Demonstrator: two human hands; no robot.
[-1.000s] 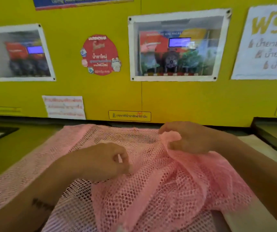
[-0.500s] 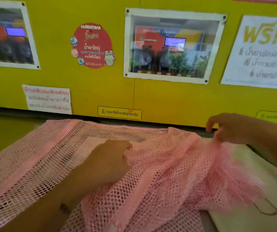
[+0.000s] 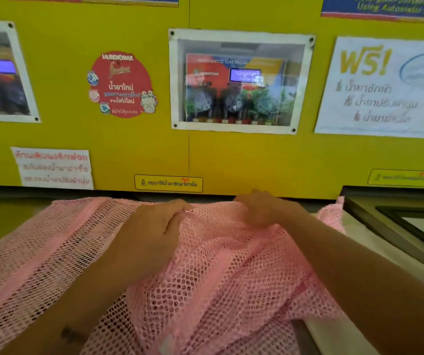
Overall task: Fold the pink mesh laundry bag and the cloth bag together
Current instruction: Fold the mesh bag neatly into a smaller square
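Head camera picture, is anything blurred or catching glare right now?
Head view: the right hand is smeared by motion, the left hand sharper; the pink mesh bag shows crisp holes mid-frame; reflections wash the glazed wall window; frame edges look soft.

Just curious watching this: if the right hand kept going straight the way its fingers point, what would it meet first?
Probably the yellow wall just past the far edge of the pink mesh laundry bag that the right hand grips; depth is hard to judge.

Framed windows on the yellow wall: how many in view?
2. One framed window sits mid-wall above the hands; the other is at the left edge, cut off by the frame. More may lie outside the view.
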